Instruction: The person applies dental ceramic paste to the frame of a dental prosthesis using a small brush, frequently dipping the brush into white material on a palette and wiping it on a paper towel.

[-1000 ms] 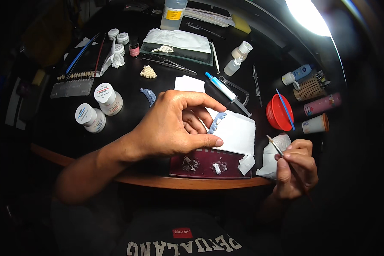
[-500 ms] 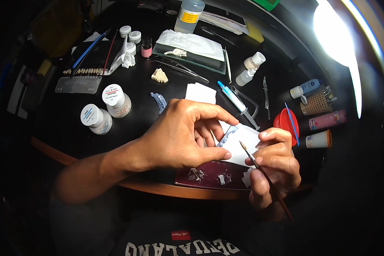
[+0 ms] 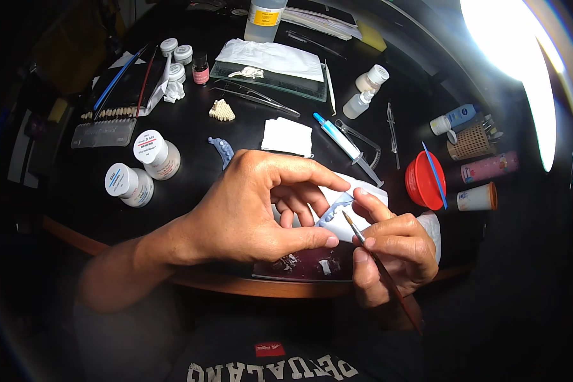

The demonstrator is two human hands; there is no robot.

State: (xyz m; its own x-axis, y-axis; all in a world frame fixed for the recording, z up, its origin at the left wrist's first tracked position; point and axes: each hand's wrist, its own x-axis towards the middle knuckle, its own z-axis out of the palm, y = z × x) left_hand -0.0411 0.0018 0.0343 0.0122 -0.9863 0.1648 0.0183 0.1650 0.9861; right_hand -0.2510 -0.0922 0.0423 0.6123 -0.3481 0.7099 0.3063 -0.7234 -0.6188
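Between the thumb and fingers of my left hand [image 3: 235, 213] is a blue silicone dental mold [image 3: 333, 212] with scalloped tooth hollows along its edge. My right hand [image 3: 398, 248] grips a fine brush [image 3: 384, 276] with a dark red handle. Its bristle tip is at the mold's edge, seemingly touching it; a small white patch shows there. The right index fingertip is close beside the mold's upper end. White paper [image 3: 337, 239] lies behind and below the mold. Another white piece [image 3: 431, 230], probably tissue, shows behind my right hand.
A second blue mold [image 3: 221, 151], a tooth-coloured block [image 3: 222, 110] and a blue syringe [image 3: 340, 141] lie beyond my hands. Two lidded powder jars [image 3: 156, 155] stand left; a red bowl [image 3: 423, 183] with a blue stick stands right. White scraps lie on a maroon board [image 3: 302, 267].
My right hand has moved left and up, bringing the brush tip onto or against the mold's edge. Its index finger now reaches the mold. The whole view has shifted slightly.
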